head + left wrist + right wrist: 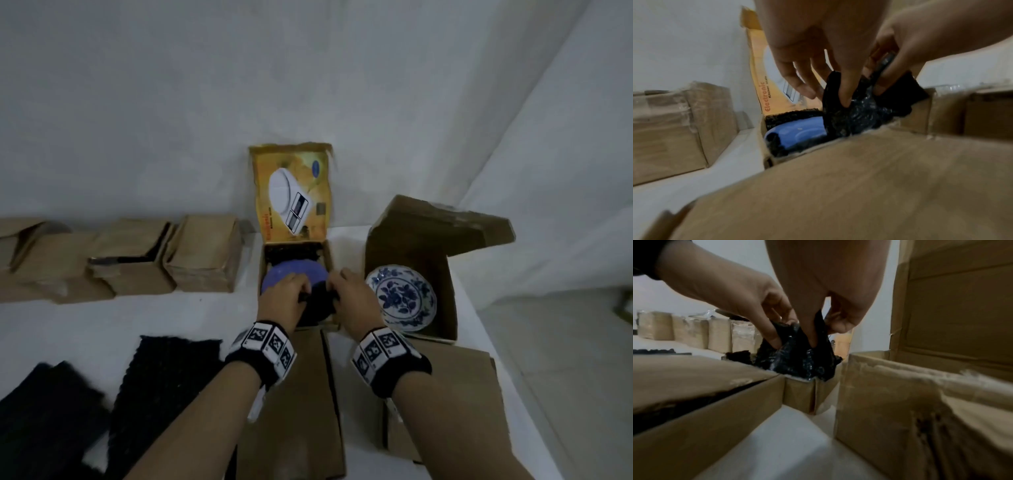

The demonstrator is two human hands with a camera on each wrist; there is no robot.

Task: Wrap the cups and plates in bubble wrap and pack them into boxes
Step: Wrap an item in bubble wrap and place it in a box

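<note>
An open yellow kitchen-scale box (329, 253) stands mid-table, its lid upright. Black bubble wrap lines it, and a blue plate (291, 275) (797, 134) lies flat inside. At the box's near right corner is a bundle of black bubble wrap (317, 308) (861, 113) (797, 358); what it covers is hidden. My left hand (291, 294) (828, 95) pinches the bundle's top from the left. My right hand (349, 294) (818, 331) pinches it from the right. A blue-and-white flowered plate (400, 298) lies unwrapped in the open brown box (448, 308) to the right.
Loose black bubble-wrap sheets (164, 383) lie on the white table at the near left. A row of closed brown boxes (202, 257) stands along the far left. Flat cardboard boxes (301, 411) lie under my forearms. The table edge (507, 359) drops off at the right.
</note>
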